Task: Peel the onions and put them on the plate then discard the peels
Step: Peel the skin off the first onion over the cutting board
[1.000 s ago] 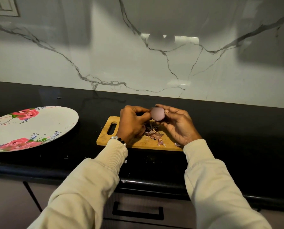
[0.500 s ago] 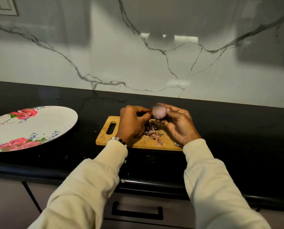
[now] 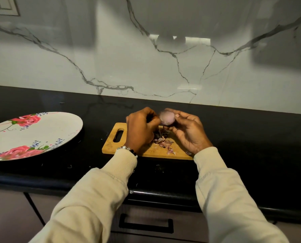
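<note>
Head view: both hands, left (image 3: 142,128) and right (image 3: 187,131), pinch the onion (image 3: 166,118) above the board (image 3: 146,151); its slick peeled skin could slip, dropping it among peels (image 3: 163,142).

wooden cutting board (image 3: 147,151), glossy marble backsplash (image 3: 146,67)

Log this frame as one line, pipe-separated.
step: peeling | onion: held above cutting board | left hand: pinching onion | right hand: gripping onion | peels: on board | plate: no onions
</note>
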